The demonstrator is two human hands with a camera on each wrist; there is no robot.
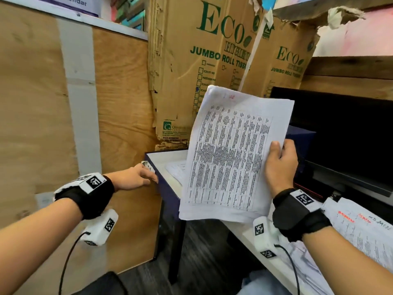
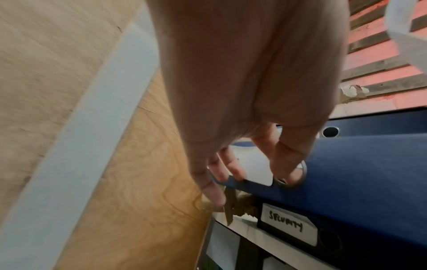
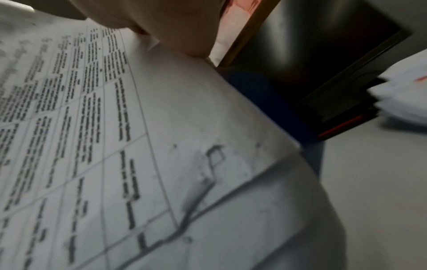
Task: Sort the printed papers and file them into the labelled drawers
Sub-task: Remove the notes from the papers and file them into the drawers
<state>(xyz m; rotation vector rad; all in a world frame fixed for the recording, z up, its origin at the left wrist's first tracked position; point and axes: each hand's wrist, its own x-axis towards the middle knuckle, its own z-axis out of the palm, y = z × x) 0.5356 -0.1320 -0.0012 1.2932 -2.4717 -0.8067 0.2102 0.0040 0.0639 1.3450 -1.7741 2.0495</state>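
My right hand (image 1: 281, 150) grips a stack of printed papers (image 1: 231, 154) by its right edge, thumb on the front; the top sheet carries a dense table. In the right wrist view the same papers (image 3: 161, 146) fill the frame under my thumb (image 3: 175, 27). My left hand (image 1: 146, 174) reaches to the dark blue drawer (image 1: 167, 188), which stands pulled out with sheets (image 1: 176, 170) inside. Close up, its fingers (image 2: 289, 160) curl over the drawer front (image 2: 358, 173), one hooked in the metal ring pull (image 2: 303, 173). The drawer below bears a label reading SECURITY (image 2: 286, 224).
Tall cardboard boxes (image 1: 202, 60) stand behind the drawer unit. A plywood wall (image 1: 32, 103) runs along the left. A black monitor (image 1: 340, 133) sits at the right on a white desk (image 1: 276, 271), with another paper pile (image 1: 361, 235) marked in red.
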